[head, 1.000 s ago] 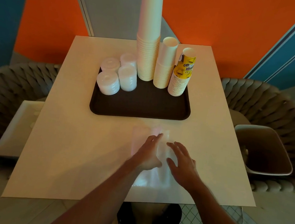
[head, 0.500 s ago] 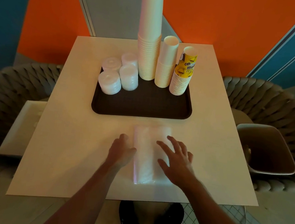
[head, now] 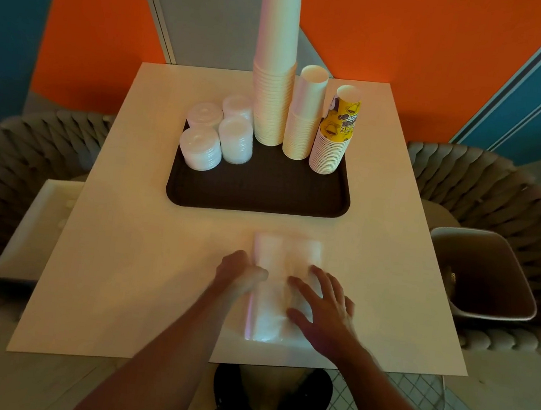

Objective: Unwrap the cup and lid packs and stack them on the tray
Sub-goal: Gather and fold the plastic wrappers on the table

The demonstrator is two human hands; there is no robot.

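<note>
A dark brown tray [head: 263,194] at the middle of the white table carries three upright paper cup stacks: a very tall plain one [head: 274,70], a shorter plain one [head: 306,118] and a yellow printed one [head: 336,134]. Several stacks of white lids [head: 201,149] stand on the tray's left part. An empty clear plastic wrapper [head: 287,250] lies flat on the table in front of the tray. My left hand [head: 241,272] is at the wrapper's left edge, fingers curled, thumb on the plastic. My right hand [head: 321,308] presses flat on the wrapper with fingers spread.
A grey bin [head: 484,273] sits on the woven chair to the right of the table. A white box [head: 40,229] lies on the chair at the left. The table's near edge is just behind my wrists.
My left hand slid off the top of the wrapper to its left edge and curled there. My right hand stayed on the plastic, fingers spread wider.
</note>
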